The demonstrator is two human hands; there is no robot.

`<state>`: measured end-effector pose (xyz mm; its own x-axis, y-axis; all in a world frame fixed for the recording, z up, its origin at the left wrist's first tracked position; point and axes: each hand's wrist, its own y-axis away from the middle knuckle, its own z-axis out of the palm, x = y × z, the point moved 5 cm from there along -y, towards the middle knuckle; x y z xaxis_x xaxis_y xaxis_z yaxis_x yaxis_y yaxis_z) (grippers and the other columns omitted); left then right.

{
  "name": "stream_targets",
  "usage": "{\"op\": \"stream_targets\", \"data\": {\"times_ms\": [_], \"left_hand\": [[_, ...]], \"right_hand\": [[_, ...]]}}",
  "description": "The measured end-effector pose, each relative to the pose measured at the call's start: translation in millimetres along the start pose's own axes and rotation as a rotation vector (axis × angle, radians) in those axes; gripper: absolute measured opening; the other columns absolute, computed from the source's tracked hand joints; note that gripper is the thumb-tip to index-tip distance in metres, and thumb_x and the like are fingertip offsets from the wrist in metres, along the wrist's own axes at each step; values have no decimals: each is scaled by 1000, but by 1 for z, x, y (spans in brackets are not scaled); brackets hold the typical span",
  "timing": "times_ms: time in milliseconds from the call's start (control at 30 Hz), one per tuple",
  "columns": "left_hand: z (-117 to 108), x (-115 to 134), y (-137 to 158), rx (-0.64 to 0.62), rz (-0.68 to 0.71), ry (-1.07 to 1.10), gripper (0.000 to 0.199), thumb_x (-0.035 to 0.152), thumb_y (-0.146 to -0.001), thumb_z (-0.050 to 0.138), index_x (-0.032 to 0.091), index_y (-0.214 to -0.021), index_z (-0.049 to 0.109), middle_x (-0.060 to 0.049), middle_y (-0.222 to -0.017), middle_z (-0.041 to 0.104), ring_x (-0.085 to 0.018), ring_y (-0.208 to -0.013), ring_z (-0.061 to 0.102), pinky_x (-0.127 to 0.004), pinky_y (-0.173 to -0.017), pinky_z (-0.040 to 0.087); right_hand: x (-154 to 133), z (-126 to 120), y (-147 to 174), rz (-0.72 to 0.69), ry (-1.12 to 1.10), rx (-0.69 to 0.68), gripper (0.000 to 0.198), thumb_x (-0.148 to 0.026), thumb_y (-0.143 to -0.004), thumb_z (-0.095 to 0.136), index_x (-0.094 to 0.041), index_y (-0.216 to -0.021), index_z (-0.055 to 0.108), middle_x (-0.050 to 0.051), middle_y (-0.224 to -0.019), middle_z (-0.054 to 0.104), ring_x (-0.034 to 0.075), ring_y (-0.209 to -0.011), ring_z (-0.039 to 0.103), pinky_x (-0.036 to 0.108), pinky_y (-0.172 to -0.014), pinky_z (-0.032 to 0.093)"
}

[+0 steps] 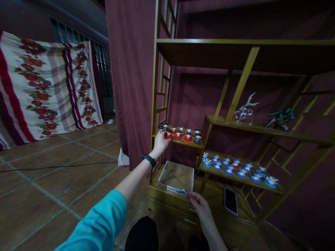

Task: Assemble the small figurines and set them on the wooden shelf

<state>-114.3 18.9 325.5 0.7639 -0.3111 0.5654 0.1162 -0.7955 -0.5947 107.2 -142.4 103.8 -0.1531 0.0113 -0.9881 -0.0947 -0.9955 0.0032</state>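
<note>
My left hand (161, 142), with a dark band on its wrist, reaches to the left end of a small wooden shelf (192, 142). Its thumb and fingers close around a small dark-haired figurine (169, 134) on a red base at the front of the shelf. Beside it stand a red-based figurine (178, 134), another red-based figurine (188, 136) and a dark-based figurine (198, 138), with several more behind. Loosely curled and holding nothing visible, my right hand (199, 202) is close to the front right corner of a shallow open cardboard box (176, 174).
A lower shelf (237, 174) on the right holds several blue- and purple-based figurines. Above it stand a clear deer ornament (244, 113) and a dark green ornament (282, 116). A phone (230, 200) lies on the cabinet's bottom board. A black cable (60, 166) crosses the tiled floor.
</note>
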Motion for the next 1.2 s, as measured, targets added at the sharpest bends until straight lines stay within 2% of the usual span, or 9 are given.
{"op": "stream_targets", "data": {"times_ms": [133,433,767,1200], "left_hand": [[9,0,-9,0,-44,-4,49,27,-69,63,16,-115,51,-9,-99,63,-19,-89,57,-28,-79,43],[17,6,-13,-28,-136,-202,42,35,-74,58,18,-111,47,-13,-98,61,-24,-94,57,-31,-74,43],[22,5,-25,-78,-97,-231,32,35,-74,58,18,-99,53,-12,-95,63,-25,-94,57,-32,-76,43],[28,2,-22,-70,-65,-257,23,36,-76,55,19,-93,57,-11,-93,63,-25,-94,57,-34,-77,43]], "right_hand": [[14,-16,6,40,8,21,33,-44,-59,70,-19,-82,70,8,-90,68,25,-83,62,36,-75,49],[35,-44,15,76,40,80,34,-45,-58,69,-21,-81,71,7,-90,69,25,-86,62,35,-75,49],[47,-56,20,92,87,68,28,-41,-59,68,-22,-79,71,6,-87,70,25,-83,62,35,-73,49],[70,-71,21,129,120,79,34,-46,-54,69,-20,-77,71,8,-86,70,29,-86,62,38,-75,49]]}}
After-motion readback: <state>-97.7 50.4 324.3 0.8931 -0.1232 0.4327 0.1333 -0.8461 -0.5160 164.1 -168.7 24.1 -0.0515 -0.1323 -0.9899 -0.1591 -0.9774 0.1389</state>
